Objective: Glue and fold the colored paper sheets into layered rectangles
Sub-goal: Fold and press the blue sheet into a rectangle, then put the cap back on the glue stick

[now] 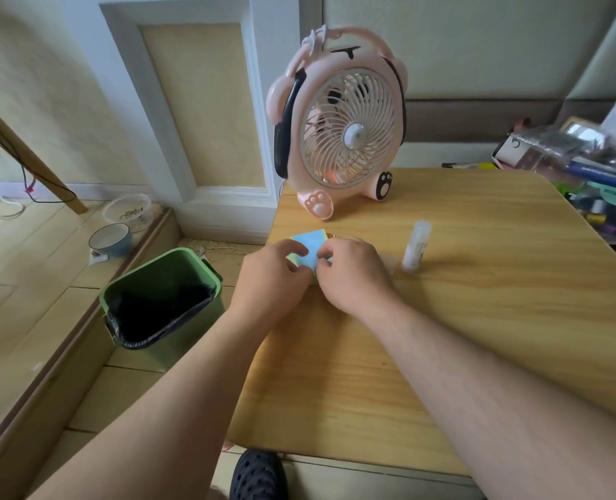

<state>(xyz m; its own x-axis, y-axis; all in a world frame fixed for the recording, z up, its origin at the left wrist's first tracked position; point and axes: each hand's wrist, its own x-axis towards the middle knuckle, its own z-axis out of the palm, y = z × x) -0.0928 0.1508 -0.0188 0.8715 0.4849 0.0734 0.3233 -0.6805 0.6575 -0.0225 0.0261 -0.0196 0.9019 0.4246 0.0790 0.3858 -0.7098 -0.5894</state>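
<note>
The wooden table (461, 319) holds a big pink fan (339, 128) at the back. Both hands meet near the table's left edge. The left hand (266, 272) and the right hand (353, 274) curl their fingers round the stack of colored paper (308, 252), blue on top, and pinch it. The glue stick (416, 245) stands just beside the right hand. To fold well, I think the edges should line up first, then press the crease flat and hard.
</note>
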